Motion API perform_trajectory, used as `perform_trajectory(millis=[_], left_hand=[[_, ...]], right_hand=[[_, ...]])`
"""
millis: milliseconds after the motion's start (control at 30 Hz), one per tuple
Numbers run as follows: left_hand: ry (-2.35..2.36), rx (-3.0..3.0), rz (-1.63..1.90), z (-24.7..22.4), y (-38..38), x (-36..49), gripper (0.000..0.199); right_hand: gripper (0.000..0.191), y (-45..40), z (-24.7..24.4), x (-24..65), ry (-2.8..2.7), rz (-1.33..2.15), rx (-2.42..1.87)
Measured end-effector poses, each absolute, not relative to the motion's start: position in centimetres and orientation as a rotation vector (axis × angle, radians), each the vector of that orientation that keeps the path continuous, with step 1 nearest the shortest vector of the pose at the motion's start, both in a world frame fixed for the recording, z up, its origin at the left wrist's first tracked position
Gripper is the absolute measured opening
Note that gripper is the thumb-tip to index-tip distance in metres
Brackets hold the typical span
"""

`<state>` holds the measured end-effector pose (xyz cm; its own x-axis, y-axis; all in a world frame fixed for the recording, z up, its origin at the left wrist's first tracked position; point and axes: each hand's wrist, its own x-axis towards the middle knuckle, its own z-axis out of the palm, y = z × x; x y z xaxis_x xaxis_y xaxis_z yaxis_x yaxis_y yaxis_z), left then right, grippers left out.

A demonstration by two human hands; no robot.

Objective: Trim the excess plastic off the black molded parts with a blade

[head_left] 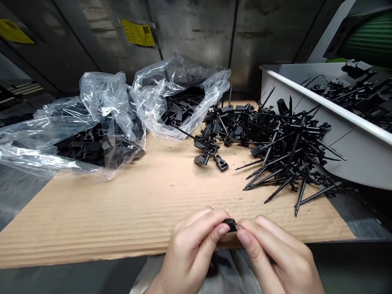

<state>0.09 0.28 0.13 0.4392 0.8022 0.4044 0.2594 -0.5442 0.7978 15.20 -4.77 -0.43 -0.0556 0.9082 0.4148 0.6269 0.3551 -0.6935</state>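
Between thumb and forefinger, my left hand (196, 241) pinches a small black plastic part (230, 224) just over the front edge of the cardboard sheet (122, 212). My right hand (275, 249) meets it from the right, its thumb and fingertips closed at the part's end. Something thin and pale shows at those fingertips, too small to name. Fingers hide most of the part. Farther back on the cardboard lies a loose black block (221, 163) with a hole in it, beside a heap of black moulded pieces with thin rods (288, 151).
Two clear plastic bags, one at the left (101, 102) and one at the centre back (147, 106), hold black parts. A grey bin (361, 143) with more black pieces stands at the right. Metal panels (196, 32) with yellow labels rise behind.
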Motion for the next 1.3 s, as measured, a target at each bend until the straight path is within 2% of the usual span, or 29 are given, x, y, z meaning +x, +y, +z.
perform_trajectory(millis=[333,433,500,667,833,1300], left_hand=[[0.877,1.843,0.979,0.5,0.3,0.1,0.015],[0.910,1.727,0.979,0.4,0.2,-0.1,0.019],[0.910,1.650,0.964,0.5,0.2,-0.2,0.023],[0.861,1.532,0.944,1.0,0.5,-0.2,0.022],[0.868,1.454,1.003,1.0,0.4,-0.3,0.018],[0.896,1.414,1.029,0.9,0.4,-0.2,0.019]], right_hand=[[0.020,-4.4,0.3,15.8,-1.621,0.611,-1.404],[0.011,-4.6,0.3,16.3,-1.648,0.628,-1.398],[0.013,-4.9,0.0,16.2,-1.650,0.621,-1.380],[0.025,-5.4,-0.7,15.5,-1.557,0.478,-1.405],[0.019,-5.0,-0.6,15.1,-1.639,0.288,-1.338],[0.022,-4.7,-0.7,14.7,-1.650,0.283,-1.332]])
